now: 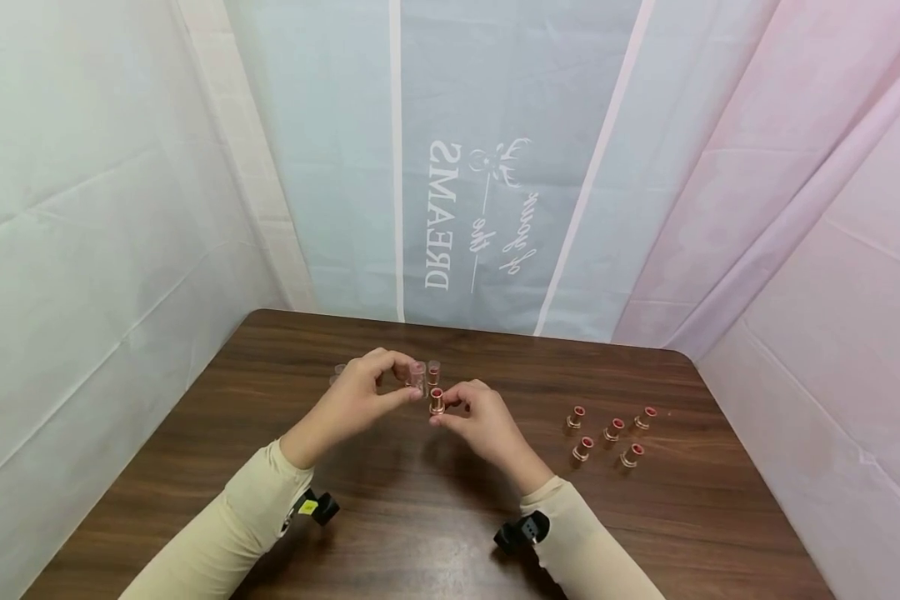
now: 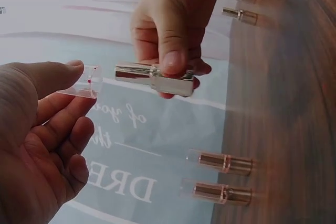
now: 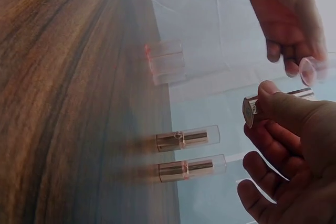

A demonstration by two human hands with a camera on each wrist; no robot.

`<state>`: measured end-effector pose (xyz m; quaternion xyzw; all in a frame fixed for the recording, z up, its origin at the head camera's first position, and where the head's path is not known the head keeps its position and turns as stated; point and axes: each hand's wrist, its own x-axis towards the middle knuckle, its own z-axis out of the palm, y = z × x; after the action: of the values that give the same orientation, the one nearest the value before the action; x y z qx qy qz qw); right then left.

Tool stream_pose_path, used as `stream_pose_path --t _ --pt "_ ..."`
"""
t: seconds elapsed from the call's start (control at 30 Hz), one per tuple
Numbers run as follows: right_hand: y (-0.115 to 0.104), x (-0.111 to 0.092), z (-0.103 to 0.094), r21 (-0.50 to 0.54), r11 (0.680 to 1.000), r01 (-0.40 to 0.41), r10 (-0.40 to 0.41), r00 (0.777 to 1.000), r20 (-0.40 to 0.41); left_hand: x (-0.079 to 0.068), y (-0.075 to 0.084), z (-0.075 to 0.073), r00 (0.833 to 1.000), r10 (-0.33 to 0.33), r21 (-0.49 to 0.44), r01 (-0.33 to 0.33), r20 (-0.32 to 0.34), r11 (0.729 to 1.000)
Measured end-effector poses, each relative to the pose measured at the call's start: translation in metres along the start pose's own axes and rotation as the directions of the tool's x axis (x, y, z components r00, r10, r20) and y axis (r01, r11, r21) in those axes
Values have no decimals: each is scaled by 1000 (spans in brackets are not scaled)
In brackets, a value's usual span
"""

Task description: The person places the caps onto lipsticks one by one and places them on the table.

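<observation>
My left hand (image 1: 356, 392) pinches a clear cap (image 2: 88, 81) between thumb and fingers. Small reddish marks show on the cap's wall in the left wrist view. Close by on the right, my right hand (image 1: 487, 421) grips a shiny gold lipstick tube (image 2: 137, 74) by its square base. The cap's mouth faces the tube's narrower end, with a small gap between them in the left wrist view. Red shows inside the tube's top in the head view. Behind the hands stand two gold lipstick tubes wearing clear caps, one nearer (image 3: 184, 170) and one beside it (image 3: 181, 138).
Several uncapped gold lipstick tubes (image 1: 613, 429) with red tops stand on the right of the dark wooden table (image 1: 420, 533). Loose clear caps (image 3: 167, 62) stand at the left, partly behind my left hand in the head view. Printed curtains (image 1: 330, 167) surround the table.
</observation>
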<state>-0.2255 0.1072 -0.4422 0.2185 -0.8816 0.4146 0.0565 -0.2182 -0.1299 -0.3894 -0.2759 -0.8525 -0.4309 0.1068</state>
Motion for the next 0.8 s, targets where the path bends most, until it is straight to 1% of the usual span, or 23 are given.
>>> stream_pose_path --t 0.13,0.33,0.57,0.8 --pt "0 -2 3 -10 1000 16 -16 1000 -14 9 5 -2 1000 15 10 -15 25 1000" --pt "-1 -4 2 -8 1000 31 -31 999 -23 18 9 -1 996 59 -13 -58 60 998" --pt "-4 -3 0 -18 999 42 -43 999 -30 19 6 5 993 40 13 -41 107 999" --pt "-7 -3 -3 -19 999 42 -42 999 -28 19 3 9 991 56 -4 -56 118 998"
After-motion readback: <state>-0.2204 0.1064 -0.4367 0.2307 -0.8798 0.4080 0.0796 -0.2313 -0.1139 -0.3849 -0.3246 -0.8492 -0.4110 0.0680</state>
